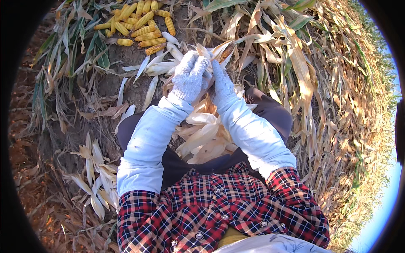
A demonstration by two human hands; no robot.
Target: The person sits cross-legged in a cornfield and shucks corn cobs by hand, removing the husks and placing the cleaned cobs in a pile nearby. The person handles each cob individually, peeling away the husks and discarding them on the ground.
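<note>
My left hand (pixel 190 74), in a pale knitted glove, grips the dry husk of a corn ear at the upper middle of the view. Close against its right side, my right hand (pixel 221 80), gloved alike, is closed on the same ear. The ear's husk (pixel 202 50) is partly parted, and orange-brown kernels (pixel 226 53) show between its leaves at the upper right. My fingers hide much of the ear. Beyond my left hand lies a pile of bare yellow corn cobs (pixel 144 30). Loose pale husks (pixel 202 136) lie between my legs.
Tall dry corn stalks and leaves (pixel 297 63) are heaped along the right. More leafy stalks (pixel 82 34) lie at the upper left. Pale husks (pixel 98 180) are scattered on the soil at the lower left, and others (pixel 161 64) lie just beyond my left hand.
</note>
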